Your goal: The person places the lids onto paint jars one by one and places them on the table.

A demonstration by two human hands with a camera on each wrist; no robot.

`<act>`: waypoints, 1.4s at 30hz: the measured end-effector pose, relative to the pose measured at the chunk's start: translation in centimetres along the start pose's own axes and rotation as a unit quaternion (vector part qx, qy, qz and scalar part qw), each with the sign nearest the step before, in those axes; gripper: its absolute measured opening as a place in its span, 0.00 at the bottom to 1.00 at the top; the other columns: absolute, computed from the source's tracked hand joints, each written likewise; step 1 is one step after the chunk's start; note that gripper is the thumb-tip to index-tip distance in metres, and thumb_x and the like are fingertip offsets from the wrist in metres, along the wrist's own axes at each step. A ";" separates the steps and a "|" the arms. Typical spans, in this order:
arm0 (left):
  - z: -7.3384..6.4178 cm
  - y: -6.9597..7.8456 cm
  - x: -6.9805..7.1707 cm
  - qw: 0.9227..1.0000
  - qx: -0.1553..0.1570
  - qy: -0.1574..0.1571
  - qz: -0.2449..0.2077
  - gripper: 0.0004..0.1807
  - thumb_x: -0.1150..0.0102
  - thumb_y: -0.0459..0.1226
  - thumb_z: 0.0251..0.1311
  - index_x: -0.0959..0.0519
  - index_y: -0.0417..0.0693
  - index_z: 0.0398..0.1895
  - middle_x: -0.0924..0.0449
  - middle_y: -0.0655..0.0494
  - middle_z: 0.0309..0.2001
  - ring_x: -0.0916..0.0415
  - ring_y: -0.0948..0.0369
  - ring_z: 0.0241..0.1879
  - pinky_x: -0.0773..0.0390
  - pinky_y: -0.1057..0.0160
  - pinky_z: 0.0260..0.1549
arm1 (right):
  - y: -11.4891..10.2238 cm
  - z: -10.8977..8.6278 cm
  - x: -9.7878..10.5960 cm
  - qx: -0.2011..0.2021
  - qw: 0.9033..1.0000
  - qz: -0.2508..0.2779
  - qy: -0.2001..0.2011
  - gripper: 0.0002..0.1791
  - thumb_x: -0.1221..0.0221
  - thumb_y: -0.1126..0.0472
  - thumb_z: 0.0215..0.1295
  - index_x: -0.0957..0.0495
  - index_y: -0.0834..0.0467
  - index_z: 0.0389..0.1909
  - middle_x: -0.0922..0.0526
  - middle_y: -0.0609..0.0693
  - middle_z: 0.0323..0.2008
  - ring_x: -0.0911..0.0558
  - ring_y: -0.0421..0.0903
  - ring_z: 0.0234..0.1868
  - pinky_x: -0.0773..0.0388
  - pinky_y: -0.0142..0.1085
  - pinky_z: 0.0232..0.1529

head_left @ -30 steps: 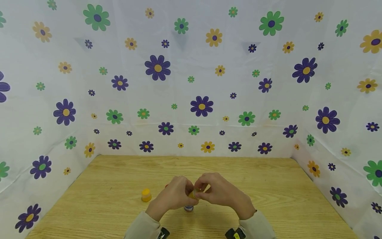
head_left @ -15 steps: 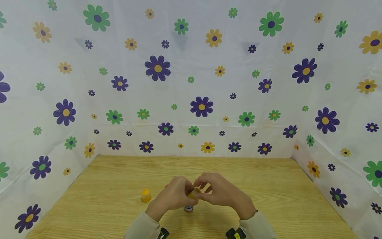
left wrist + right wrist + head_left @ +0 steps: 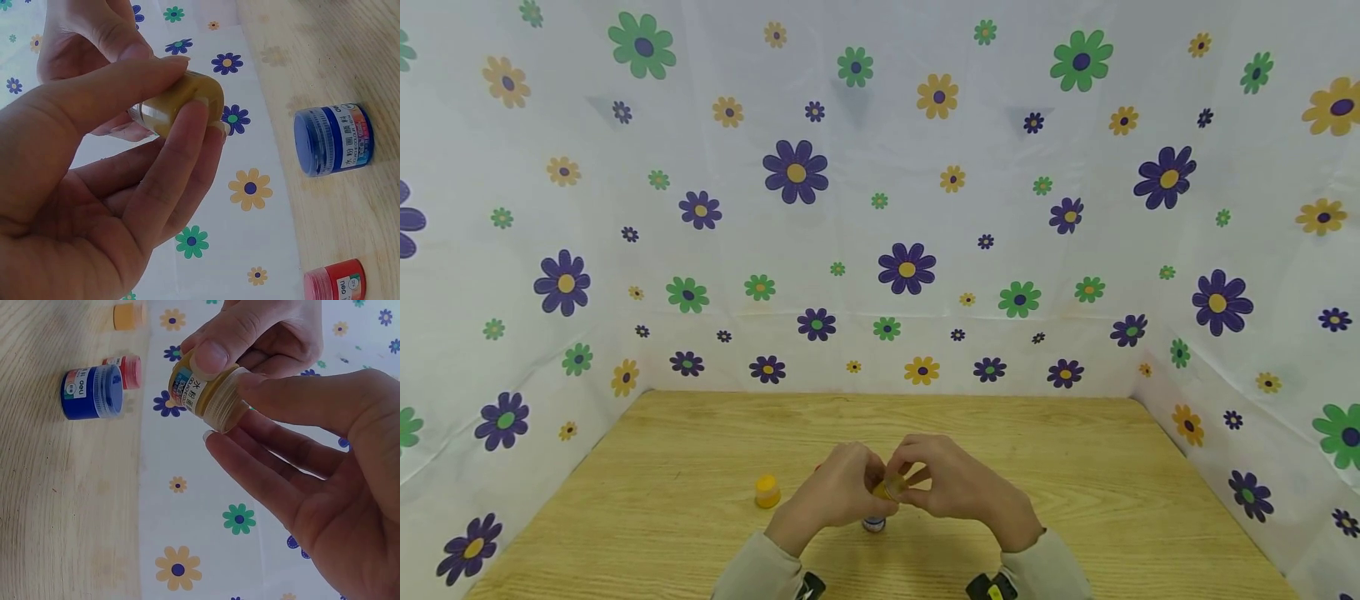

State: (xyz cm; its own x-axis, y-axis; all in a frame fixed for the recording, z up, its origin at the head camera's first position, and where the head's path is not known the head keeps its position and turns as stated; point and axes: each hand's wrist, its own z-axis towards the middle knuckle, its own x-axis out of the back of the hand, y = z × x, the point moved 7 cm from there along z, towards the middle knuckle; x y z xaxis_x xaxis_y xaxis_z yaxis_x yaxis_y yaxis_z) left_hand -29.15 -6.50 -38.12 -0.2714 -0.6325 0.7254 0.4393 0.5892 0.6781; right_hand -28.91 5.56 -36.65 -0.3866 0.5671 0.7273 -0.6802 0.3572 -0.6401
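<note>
Above the table, my left hand (image 3: 844, 490) grips a small mustard-yellow paint jar (image 3: 187, 99), its thumb and fingers around the jar's body. The jar is tilted, with its clear ridged lid (image 3: 226, 407) towards my right hand (image 3: 958, 482). My right hand pinches that lid between thumb and fingertips; in the right wrist view the thumb lies on the near side and the other fingers reach below. The lid appears to be on the jar. A blue paint jar (image 3: 353, 139) stands on the table just below the hands, mostly hidden by them in the head view.
A red paint jar (image 3: 345, 281) stands near the blue one, largely hidden behind my left hand in the head view. Farther left is an orange-yellow jar (image 3: 767, 492). White flower-printed cloth (image 3: 880, 225) surrounds the wooden table (image 3: 1075, 467) at the back and sides.
My right hand's fingers have shifted slightly around the lid, which is turned a little. The left hand holds the jar in nearly the same spot. The standing jars have not moved.
</note>
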 end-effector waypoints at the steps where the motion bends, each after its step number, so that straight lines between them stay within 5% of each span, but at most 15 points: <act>1: 0.0 0.0 0.0 1.000 -0.001 0.000 0.000 0.06 0.24 0.34 0.50 0.12 0.42 0.31 0.14 0.58 0.24 0.29 0.67 0.20 0.29 0.71 0.20 | 0.0 0.0 0.0 -0.002 1.000 0.003 0.001 0.08 0.33 0.71 0.64 0.15 0.58 0.42 0.16 0.52 0.43 0.15 0.46 0.48 0.16 0.29 0.48; 14: -0.1 0.1 0.0 1.000 0.001 0.003 0.006 0.05 0.25 0.34 0.50 0.15 0.47 0.25 0.28 0.64 0.16 0.39 0.69 0.16 0.41 0.71 0.16 | 0.3 0.1 0.1 -0.039 0.999 -0.010 0.002 0.05 0.34 0.65 0.68 0.14 0.58 0.43 0.13 0.51 0.41 0.16 0.37 0.41 0.18 0.26 0.40; 42: 0.0 -0.4 0.0 1.000 0.016 -0.004 -0.012 0.09 0.22 0.34 0.51 0.12 0.40 0.34 0.12 0.55 0.28 0.22 0.65 0.25 0.22 0.68 0.26 | -0.1 -0.2 0.1 -0.019 1.000 0.000 -0.004 0.13 0.32 0.72 0.62 0.17 0.61 0.47 0.17 0.53 0.46 0.15 0.48 0.50 0.14 0.36 0.51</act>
State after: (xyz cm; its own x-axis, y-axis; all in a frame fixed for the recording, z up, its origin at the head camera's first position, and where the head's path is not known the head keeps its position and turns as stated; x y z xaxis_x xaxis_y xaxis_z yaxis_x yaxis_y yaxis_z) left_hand -29.34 -6.73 -38.38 -0.2891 -0.6427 0.7095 0.4050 0.5894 0.6990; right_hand -28.81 5.72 -36.58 -0.3915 0.5615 0.7290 -0.6561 0.3851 -0.6490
